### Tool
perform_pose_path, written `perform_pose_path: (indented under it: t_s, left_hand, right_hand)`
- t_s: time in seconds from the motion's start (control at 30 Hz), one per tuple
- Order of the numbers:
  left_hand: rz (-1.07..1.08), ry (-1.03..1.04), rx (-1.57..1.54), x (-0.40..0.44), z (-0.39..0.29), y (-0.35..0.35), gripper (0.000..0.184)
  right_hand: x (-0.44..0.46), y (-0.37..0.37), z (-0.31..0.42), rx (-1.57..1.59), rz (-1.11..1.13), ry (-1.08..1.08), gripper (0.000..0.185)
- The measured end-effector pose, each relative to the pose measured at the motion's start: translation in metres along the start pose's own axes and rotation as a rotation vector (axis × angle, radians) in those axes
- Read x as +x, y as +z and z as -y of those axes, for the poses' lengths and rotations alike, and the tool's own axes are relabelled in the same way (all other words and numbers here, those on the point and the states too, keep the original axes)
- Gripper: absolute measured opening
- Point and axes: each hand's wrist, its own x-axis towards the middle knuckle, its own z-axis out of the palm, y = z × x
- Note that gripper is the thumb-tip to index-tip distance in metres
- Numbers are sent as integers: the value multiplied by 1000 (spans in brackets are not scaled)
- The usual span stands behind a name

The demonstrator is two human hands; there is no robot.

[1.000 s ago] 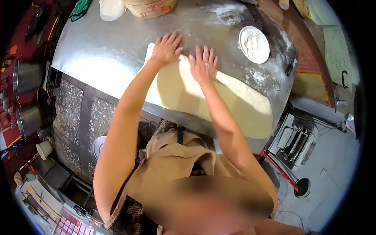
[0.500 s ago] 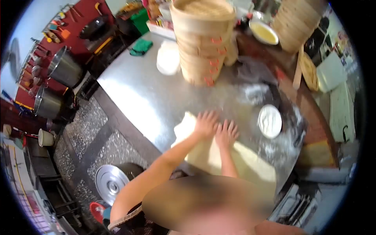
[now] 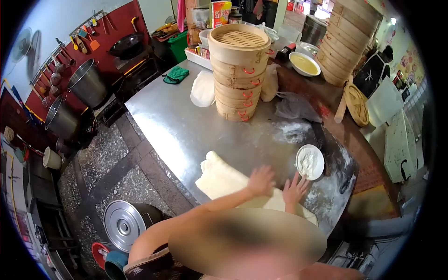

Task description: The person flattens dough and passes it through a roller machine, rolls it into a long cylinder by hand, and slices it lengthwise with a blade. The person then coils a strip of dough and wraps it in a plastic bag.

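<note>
A long sheet of pale dough (image 3: 223, 176) lies along the near edge of the steel table, its left end lumpy and rounded. My left hand (image 3: 262, 181) is over the upper edge of the dough, fingers extended and a little blurred; whether it presses down is unclear. Close by on the right, my right hand (image 3: 295, 188) has its fingers spread at the dough's right part, fingertips just below a white bowl of flour (image 3: 310, 162). Neither hand holds anything. A blurred oval covers the lower part of the dough and my forearm.
A tall stack of bamboo steamers (image 3: 239, 77) stands at the table's far side, near a green cloth (image 3: 176, 75) and a plastic bag (image 3: 297, 108). Loose flour dusts the right side. Beyond are a bowl of yellow liquid (image 3: 304, 64) and more steamers (image 3: 347, 42). A lidded pot (image 3: 124, 226) sits on the floor.
Both hands have shifted right along the dough, the right one toward the flour bowl. They are farther apart. The dough's left end is uncovered, and the camera view has tilted up.
</note>
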Motion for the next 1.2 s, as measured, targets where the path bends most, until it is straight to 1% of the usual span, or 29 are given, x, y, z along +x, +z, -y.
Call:
perform_pose_path:
  t_s: [0.07, 0.13, 0.23, 0.27, 0.3, 0.33, 0.37, 0.4, 0.43, 0.47, 0.5, 0.53, 0.57, 0.6, 0.63, 0.67, 0.7, 0.73, 0.77, 0.83, 0.87, 0.93, 0.97, 1.0, 1.03, 1.07, 1.1, 1.17, 1.2]
  left_hand:
    - [297, -73, -140, -21, -20, 0, 52]
    - [121, 190, -110, -60, -20, -27, 54]
    - [15, 236, -26, -97, -22, -36, 55]
    - [115, 149, -28, -92, -32, -41, 54]
    - [102, 153, -30, -74, -41, -42, 54]
    - [319, -9, -18, -40, -59, -57, 54]
    - [553, -174, -9, -19, -80, -58, 54]
    - [305, -106, -32, -7, -89, -18, 53]
    - [67, -37, -68, -4, -101, 25, 53]
    - [59, -50, -66, -3, -121, 41, 51]
    - [69, -55, -76, 0, -140, 52, 49]
    - [293, 31, -90, -5, -148, 47, 44]
    - [449, -32, -290, -6, -152, 28, 42]
    - [378, 105, -108, -23, -153, 39, 40]
    - [97, 159, -327, -46, -151, 40, 39]
    - [128, 241, -367, -74, -150, 35, 49]
    - [235, 275, -145, -98, -152, 26, 66]
    - [298, 288, -92, -111, -151, 23, 71]
    - [339, 291, -100, -112, -150, 17, 71]
    - [250, 303, -70, -89, -143, 33, 50]
    - [568, 106, -131, -47, -151, 15, 41]
    - [334, 13, -242, -2, -175, 25, 44]
    - [340, 15, -239, -1, -184, 48, 44]
    - [292, 45, -93, -11, -193, 77, 47]
    - [241, 79, 50, -18, -200, 95, 51]
    - [368, 81, 64, -23, -210, 75, 56]
    - [389, 87, 61, -45, -211, 66, 56]
    - [339, 321, -65, -92, -206, 47, 54]
    - [349, 331, -66, -109, -207, 41, 54]
  right_hand:
    - [-46, 11, -26, -5, 163, 38, 52]
    - [-86, -19, -29, 86, 118, -65, 51]
    - [-124, -77, -14, 113, 100, -91, 50]
    - [-133, -83, -20, 125, 165, -96, 49]
    - [-135, -87, -27, 138, 230, -102, 49]
    - [-124, -92, -38, 161, 238, -69, 40]
    - [-104, -87, -51, 122, 114, -39, 33]
    - [-80, -73, -68, 76, 4, 1, 29]
    - [-62, -49, -89, 227, -78, 53, 27]
    - [-50, -17, -117, 234, 4, 15, 29]
    - [-44, -11, -131, 178, 247, 21, 30]
    - [-62, 34, -156, 63, 18, -273, 21]
    - [-74, 10, -161, -12, 69, -423, 30]
    - [-94, -6, -155, 172, 54, -147, 44]
    - [-114, -40, -152, 111, 148, -116, 55]
    - [-145, -56, -152, 119, 177, -62, 59]
    - [-173, -68, -153, 228, 143, -27, 61]
    - [-189, -84, -148, 156, 156, 8, 65]
    - [-195, -98, -144, 111, 174, 18, 61]
    - [-183, -102, -151, 188, 134, 85, 51]
    - [-161, -94, -154, 234, 26, 124, 46]
    - [-97, -67, -153, 306, -115, 103, 41]
    - [-74, -54, -152, 333, -151, 51, 40]
    - [-80, -48, -158, 336, -147, 67, 40]
    - [-87, -42, -167, 266, -16, 25, 43]
    - [-95, -38, -175, 195, 121, -21, 47]
    - [-121, -42, -181, 195, 135, -5, 47]
    - [-191, -78, -181, 200, 62, 169, 52]
    - [-211, -89, -180, 199, 64, 182, 52]
